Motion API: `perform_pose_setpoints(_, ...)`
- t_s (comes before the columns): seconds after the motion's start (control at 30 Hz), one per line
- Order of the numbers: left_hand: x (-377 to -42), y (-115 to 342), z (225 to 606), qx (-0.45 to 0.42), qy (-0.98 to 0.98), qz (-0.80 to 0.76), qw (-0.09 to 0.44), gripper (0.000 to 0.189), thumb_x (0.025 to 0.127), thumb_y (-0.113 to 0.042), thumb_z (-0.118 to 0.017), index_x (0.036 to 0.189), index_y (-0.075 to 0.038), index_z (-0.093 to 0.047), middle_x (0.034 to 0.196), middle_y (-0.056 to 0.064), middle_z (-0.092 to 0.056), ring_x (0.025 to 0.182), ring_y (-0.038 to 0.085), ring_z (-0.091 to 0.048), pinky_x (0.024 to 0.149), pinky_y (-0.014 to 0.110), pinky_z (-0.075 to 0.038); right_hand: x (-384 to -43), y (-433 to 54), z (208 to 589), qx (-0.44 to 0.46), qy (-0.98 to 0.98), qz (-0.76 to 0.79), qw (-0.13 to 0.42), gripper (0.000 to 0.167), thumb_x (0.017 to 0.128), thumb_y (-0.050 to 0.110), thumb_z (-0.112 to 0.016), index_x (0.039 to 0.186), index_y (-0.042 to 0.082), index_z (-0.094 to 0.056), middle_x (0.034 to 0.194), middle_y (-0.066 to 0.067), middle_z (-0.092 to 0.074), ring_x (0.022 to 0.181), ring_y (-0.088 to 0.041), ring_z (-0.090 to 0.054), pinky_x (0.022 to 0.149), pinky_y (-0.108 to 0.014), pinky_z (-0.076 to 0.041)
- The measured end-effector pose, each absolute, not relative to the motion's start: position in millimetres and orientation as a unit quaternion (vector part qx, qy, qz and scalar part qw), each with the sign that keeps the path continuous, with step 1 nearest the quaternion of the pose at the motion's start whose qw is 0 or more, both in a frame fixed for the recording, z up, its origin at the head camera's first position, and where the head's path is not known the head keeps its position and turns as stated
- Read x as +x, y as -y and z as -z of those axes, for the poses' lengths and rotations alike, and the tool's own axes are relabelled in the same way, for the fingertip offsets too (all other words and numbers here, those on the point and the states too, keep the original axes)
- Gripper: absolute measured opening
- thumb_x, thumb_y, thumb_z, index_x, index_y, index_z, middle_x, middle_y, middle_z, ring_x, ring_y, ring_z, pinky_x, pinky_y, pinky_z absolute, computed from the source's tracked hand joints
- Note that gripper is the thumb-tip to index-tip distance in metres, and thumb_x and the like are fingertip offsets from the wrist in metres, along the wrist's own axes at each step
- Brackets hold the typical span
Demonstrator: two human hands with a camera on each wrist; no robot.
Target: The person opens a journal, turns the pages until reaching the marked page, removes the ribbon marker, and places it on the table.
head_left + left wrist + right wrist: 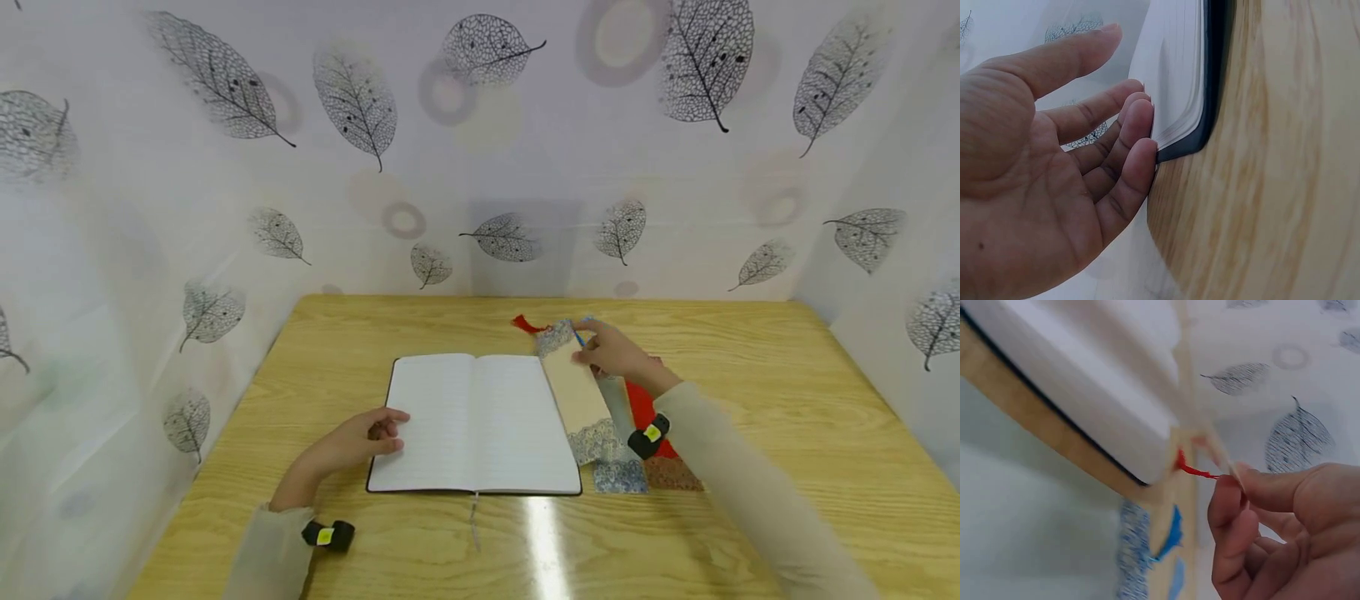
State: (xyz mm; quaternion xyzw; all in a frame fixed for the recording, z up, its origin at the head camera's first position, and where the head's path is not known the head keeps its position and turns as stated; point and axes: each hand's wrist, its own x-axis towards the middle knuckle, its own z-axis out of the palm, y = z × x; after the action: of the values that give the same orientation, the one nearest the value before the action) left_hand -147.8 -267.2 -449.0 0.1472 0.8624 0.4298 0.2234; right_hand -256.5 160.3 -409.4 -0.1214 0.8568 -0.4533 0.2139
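Note:
An open notebook [435, 425] with ruled pages and a dark cover lies flat on the table. At its left edge is my left hand [348, 442], its fingers loosely bent, fingertips right at the page edges and cover corner [1179, 148] in the left wrist view. My right hand [615, 354] pinches a cream bookmark [573, 387] with grey patterned ends near its top, between thumb and fingers. The bookmark slants over the notebook's right edge. Its red tassel [531, 324] hangs out at the top left; in the right wrist view the tassel cord [1200, 472] runs to the fingertips.
Beneath and beside the right forearm lie a bookmark with a blue-grey patterned end [621, 477] and a red one [641, 404]. A blue tassel [1171, 534] shows near them. A thin ribbon [474, 525] trails from the notebook's spine. A leaf-print wall covering [525, 183] surrounds the wooden table.

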Motion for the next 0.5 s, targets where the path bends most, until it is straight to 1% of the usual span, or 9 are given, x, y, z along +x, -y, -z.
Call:
perform_pose_setpoints(0.1, -148, 267, 449, 0.150, -0.861, -0.431, 0.224, 0.046, 0.095, -0.025, -0.062, 0.132, -0.001, -0.053, 0.100, 0.007, -0.053, 0.088, 0.017, -0.047, 0.072, 0.021, -0.043, -264, -176, 395, -0.097, -0.859, 0.470, 0.175, 0.061, 0.098, 0.010, -0.054, 0.150, 0.001, -0.024, 0.082, -0.004, -0.056, 0.060, -0.013, -0.050, 0.055, -0.028, -0.042)
perform_pose_setpoints(0.2, -147, 266, 449, 0.150, -0.861, -0.432, 0.224, 0.046, 0.095, -0.025, -0.062, 0.133, -0.001, -0.052, 0.100, 0.007, -0.053, 0.088, 0.017, -0.047, 0.071, 0.021, -0.043, -270, -197, 377, -0.063, -0.863, 0.478, 0.148, 0.065, 0.099, 0.017, -0.055, 0.152, 0.005, -0.021, 0.086, 0.000, -0.058, 0.066, -0.012, -0.055, 0.058, -0.026, -0.044)
perform_pose_setpoints(0.27, -147, 266, 449, 0.150, -0.861, -0.432, 0.224, 0.045, 0.095, -0.025, -0.062, 0.133, -0.001, -0.052, 0.100, 0.007, -0.053, 0.088, 0.017, -0.047, 0.071, 0.021, -0.042, -272, -214, 366, -0.042, -0.869, 0.476, 0.133, 0.068, 0.099, 0.022, -0.055, 0.154, 0.007, -0.018, 0.089, 0.003, -0.059, 0.069, -0.011, -0.056, 0.060, -0.025, -0.045)
perform_pose_setpoints(0.37, -147, 266, 448, 0.148, -0.860, -0.433, 0.224, 0.045, 0.095, -0.024, -0.062, 0.133, -0.001, -0.052, 0.100, 0.007, -0.052, 0.088, 0.017, -0.046, 0.071, 0.021, -0.042, -274, -242, 356, -0.012, -0.871, 0.475, 0.123, 0.074, 0.098, 0.032, -0.055, 0.156, 0.011, -0.012, 0.096, 0.008, -0.058, 0.074, -0.008, -0.056, 0.064, -0.025, -0.047)
perform_pose_setpoints(0.5, -147, 266, 448, 0.146, -0.860, -0.434, 0.225, 0.046, 0.095, -0.024, -0.062, 0.133, 0.000, -0.052, 0.100, 0.007, -0.052, 0.089, 0.018, -0.046, 0.071, 0.020, -0.042, -272, -282, 359, 0.022, -0.875, 0.467, 0.126, 0.081, 0.097, 0.041, -0.054, 0.156, 0.011, -0.007, 0.100, 0.012, -0.054, 0.076, -0.006, -0.056, 0.067, -0.024, -0.049)
